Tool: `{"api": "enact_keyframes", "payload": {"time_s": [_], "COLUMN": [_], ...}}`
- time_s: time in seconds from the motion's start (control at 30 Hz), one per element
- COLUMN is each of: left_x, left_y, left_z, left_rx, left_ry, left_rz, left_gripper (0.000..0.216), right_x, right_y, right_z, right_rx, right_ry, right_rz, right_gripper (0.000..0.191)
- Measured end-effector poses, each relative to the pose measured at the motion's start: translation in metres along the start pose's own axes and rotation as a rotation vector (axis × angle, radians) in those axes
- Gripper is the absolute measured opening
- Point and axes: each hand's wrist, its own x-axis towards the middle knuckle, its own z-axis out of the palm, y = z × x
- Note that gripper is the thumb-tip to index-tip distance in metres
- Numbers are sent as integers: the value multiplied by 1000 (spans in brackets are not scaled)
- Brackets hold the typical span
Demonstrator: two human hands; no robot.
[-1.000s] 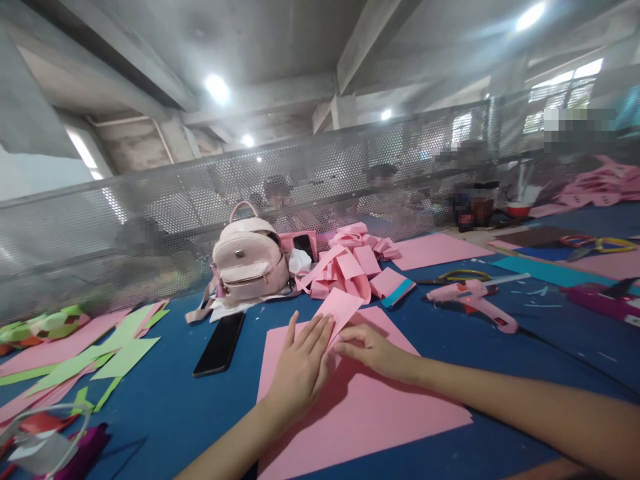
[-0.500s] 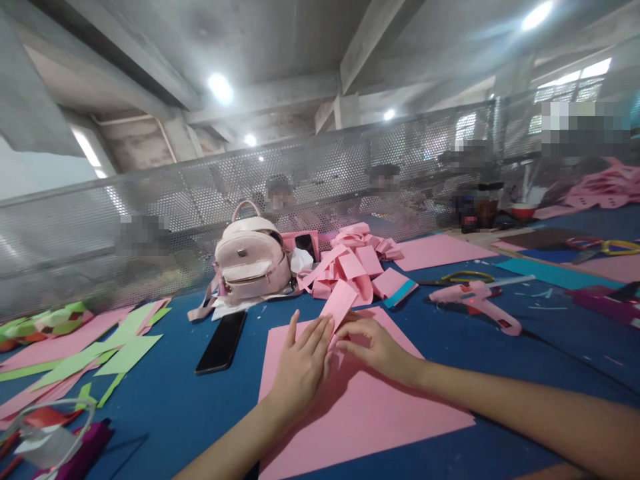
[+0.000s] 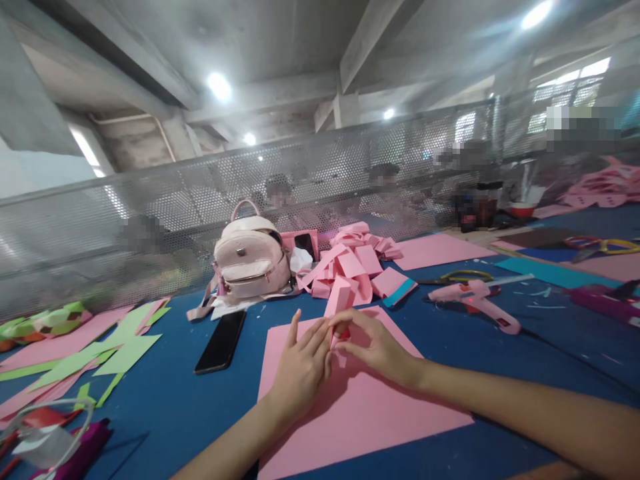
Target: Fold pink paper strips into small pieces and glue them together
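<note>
My left hand [image 3: 300, 363] reaches in palm down, its little finger raised apart and its other fingers closed on a folded pink paper strip [image 3: 339, 297]. My right hand [image 3: 377, 343] pinches the lower end of that strip, thumb and index finger meeting near the left fingertips. A small red patch shows between the right fingers; I cannot make out what it is. Beneath both hands lies a large pink paper sheet [image 3: 370, 427]. Just beyond the strip rises a heap of folded pink paper pieces [image 3: 345, 263].
A pale backpack [image 3: 250, 257] and a black phone [image 3: 220, 341] are at left centre. To the right lie a pink glue gun [image 3: 475, 300] with its cord and yellow-handled scissors [image 3: 467, 276]. Green paper pieces [image 3: 130, 353] are at left. A perforated metal screen [image 3: 320, 173] stands behind, with people beyond.
The pink strip's upper end has tilted more upright, with a fold now showing. My right fingers have curled and risen against the left fingertips, and a red patch has appeared between them.
</note>
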Motion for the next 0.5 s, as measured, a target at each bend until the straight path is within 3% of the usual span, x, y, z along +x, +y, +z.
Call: {"api": "enact_keyframes", "payload": {"time_s": [0.5], "left_x": [4], "left_y": [6], "left_z": [-5], "left_rx": [-120], "left_ry": [28], "left_rz": [-68], "left_gripper": [40], "right_x": [-4], "right_y": [-1], "right_z": [1], "right_rx": [-71], "right_ry": [-17], "right_rz": [-90], "right_gripper": [16]}}
